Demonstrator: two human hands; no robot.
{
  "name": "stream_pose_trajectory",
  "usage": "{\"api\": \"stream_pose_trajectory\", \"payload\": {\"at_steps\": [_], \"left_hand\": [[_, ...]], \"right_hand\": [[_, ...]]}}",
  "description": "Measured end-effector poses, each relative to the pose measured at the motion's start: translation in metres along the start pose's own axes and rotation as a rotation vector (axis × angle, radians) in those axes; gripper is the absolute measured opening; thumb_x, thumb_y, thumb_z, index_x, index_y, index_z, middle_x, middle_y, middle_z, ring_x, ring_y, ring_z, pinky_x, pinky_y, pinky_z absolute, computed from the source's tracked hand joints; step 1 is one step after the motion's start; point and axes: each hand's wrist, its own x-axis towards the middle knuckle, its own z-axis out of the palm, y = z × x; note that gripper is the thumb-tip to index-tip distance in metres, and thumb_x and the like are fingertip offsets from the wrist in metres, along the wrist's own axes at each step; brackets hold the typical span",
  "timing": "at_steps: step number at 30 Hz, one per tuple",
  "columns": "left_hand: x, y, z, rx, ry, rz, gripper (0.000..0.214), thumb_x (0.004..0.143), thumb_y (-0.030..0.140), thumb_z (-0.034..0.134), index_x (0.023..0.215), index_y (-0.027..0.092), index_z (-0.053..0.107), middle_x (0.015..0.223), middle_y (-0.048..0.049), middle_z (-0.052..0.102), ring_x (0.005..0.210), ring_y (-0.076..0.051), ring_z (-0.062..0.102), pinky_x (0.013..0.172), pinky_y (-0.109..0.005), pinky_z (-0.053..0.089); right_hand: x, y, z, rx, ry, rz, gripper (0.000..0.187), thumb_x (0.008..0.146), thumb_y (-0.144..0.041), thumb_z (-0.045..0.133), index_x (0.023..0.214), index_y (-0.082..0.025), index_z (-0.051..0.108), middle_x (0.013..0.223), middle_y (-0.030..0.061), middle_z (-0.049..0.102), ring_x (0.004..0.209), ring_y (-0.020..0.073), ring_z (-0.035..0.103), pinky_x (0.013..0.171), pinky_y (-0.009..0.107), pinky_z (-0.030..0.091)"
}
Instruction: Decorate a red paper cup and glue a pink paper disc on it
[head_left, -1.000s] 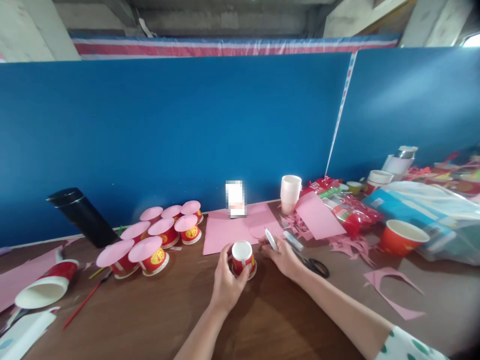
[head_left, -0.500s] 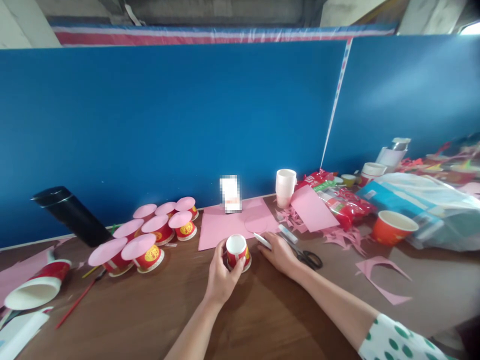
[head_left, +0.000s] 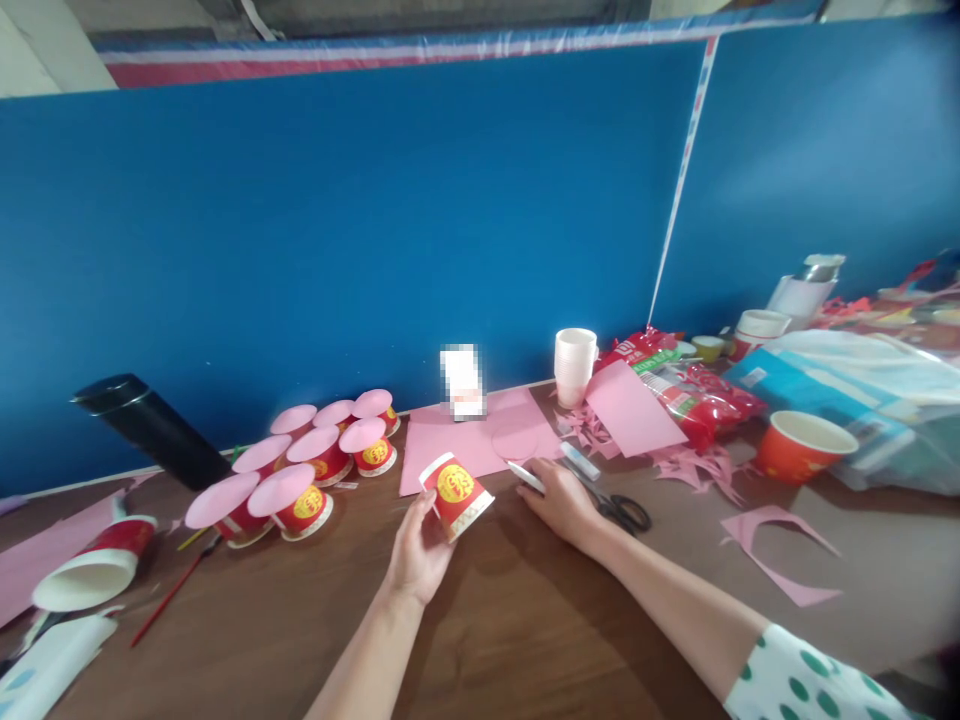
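Note:
A red paper cup [head_left: 454, 492] with a round yellow emblem is gripped from its left side by my left hand [head_left: 417, 558]; it is tilted, its wide rim towards the lower right. My right hand [head_left: 561, 505] rests on the table with a slim white pen [head_left: 527, 476] in its fingers, the tip pointing left. Behind both hands lies a pink sheet [head_left: 442, 435] with a round outline on it. To the left stand several upturned red cups [head_left: 306, 505], each topped with a pink paper disc [head_left: 283, 488]. Scissors [head_left: 626, 512] lie just right of my right hand.
A stack of white cups [head_left: 575, 365] stands near the blue partition [head_left: 375, 220]. Rightward are a red plastic packet [head_left: 697, 400], pink scraps [head_left: 780, 545] and an orange cup [head_left: 804, 447]. Leftward are a black bottle [head_left: 154, 430], a tipped cup [head_left: 97, 565] and a red brush [head_left: 172, 590].
My left hand has tipped the cup over from standing, its emblem now facing me, and shifted slightly left. My right hand keeps its place with the pen. The view has turned slightly.

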Motion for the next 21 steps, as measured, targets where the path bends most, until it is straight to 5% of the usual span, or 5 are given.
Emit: {"api": "stream_pose_trajectory", "payload": {"at_steps": [4,8,21], "left_hand": [[-0.002,0.005,0.004,0.050,-0.063,-0.037,0.037,0.077,0.044,0.051,0.102,0.018,0.060,0.100,-0.0078,0.067,0.098,-0.025,0.061,0.083,-0.042,0.050],[-0.002,0.003,0.005,0.096,-0.074,-0.035,0.044,0.078,0.045,0.053,0.112,0.017,0.056,0.103,-0.0096,0.066,0.101,-0.026,0.060,0.082,-0.040,0.051],[-0.004,-0.007,0.004,0.684,-0.132,0.313,0.057,0.069,0.034,0.067,0.120,0.019,0.045,0.111,-0.0081,0.060,0.097,-0.022,0.059,0.084,-0.033,0.048]], "right_hand": [[0.000,-0.002,-0.002,-0.020,0.008,0.013,0.008,0.077,-0.021,0.058,0.085,-0.020,0.057,0.084,0.0020,0.063,0.074,0.0157,0.056,0.064,0.023,0.035],[-0.001,-0.002,-0.003,-0.042,0.022,0.040,0.010,0.077,-0.023,0.058,0.087,-0.020,0.058,0.084,0.0029,0.063,0.075,0.0169,0.057,0.065,0.024,0.035],[-0.004,-0.004,-0.005,0.038,0.062,0.045,0.028,0.073,-0.036,0.065,0.096,-0.022,0.056,0.090,0.0026,0.062,0.077,0.0169,0.058,0.065,0.024,0.039]]}}
